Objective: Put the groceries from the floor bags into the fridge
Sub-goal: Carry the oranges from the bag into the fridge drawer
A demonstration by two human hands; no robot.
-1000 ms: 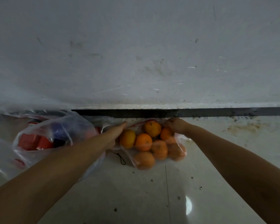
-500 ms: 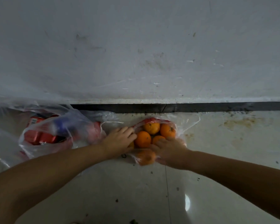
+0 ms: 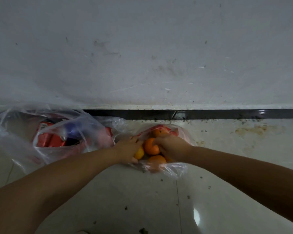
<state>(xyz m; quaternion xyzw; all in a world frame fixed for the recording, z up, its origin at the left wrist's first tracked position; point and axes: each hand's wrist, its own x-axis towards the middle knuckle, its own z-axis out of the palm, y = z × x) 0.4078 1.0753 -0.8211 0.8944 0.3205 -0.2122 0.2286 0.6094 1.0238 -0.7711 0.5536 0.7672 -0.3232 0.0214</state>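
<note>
A clear plastic bag of oranges (image 3: 172, 168) lies on the floor by the wall. My right hand (image 3: 172, 146) is inside its mouth, fingers curled around one orange (image 3: 150, 146). My left hand (image 3: 128, 150) grips a yellower orange (image 3: 139, 153) at the bag's left edge. More oranges (image 3: 156, 159) lie beneath my hands. A second clear bag (image 3: 46, 132) to the left holds red cartons (image 3: 49, 139) and a blue item (image 3: 71, 129). The fridge is not in view.
A scuffed white wall (image 3: 142, 48) with a black skirting strip (image 3: 210, 114) rises right behind the bags. The pale tiled floor (image 3: 150, 200) carries specks of dirt and a brown stain (image 3: 254, 130) at the right.
Both hands have moved from the bag's top edges into the bag and closed on oranges. The bag has crumpled down around them.
</note>
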